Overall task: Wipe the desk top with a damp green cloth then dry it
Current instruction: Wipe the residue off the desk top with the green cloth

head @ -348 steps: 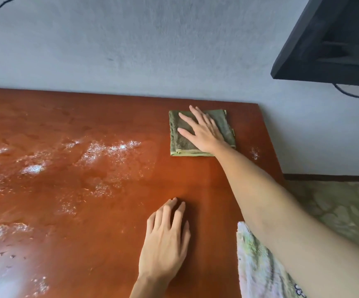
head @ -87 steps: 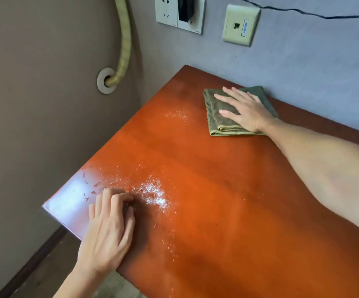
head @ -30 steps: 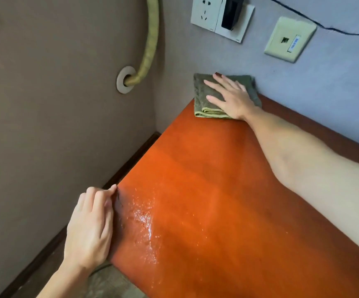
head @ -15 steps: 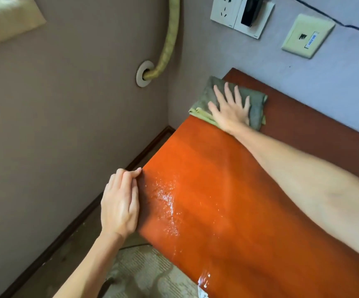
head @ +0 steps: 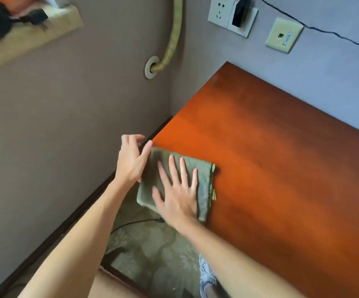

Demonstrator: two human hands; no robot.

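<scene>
A folded green cloth [head: 204,179] lies at the left edge of the reddish-brown desk top [head: 281,168], partly hanging over that edge. My right hand [head: 178,194] presses flat on the cloth with its fingers spread. My left hand [head: 131,160] hovers just off the desk's left edge, beside the cloth, with its fingers loosely curved and nothing in them. The desk surface around the cloth looks smooth and shows no white specks.
The desk stands in a corner: a grey wall close on the left, another behind. A yellowish hose [head: 172,39] enters a wall ring, and sockets [head: 230,14] with a black plug sit above the desk. Patterned carpet [head: 152,244] and a black cable lie below.
My right hand has slid the cloth from the far left corner toward me along the left edge. My left hand has lifted off the desk edge and now hovers beside the cloth.
</scene>
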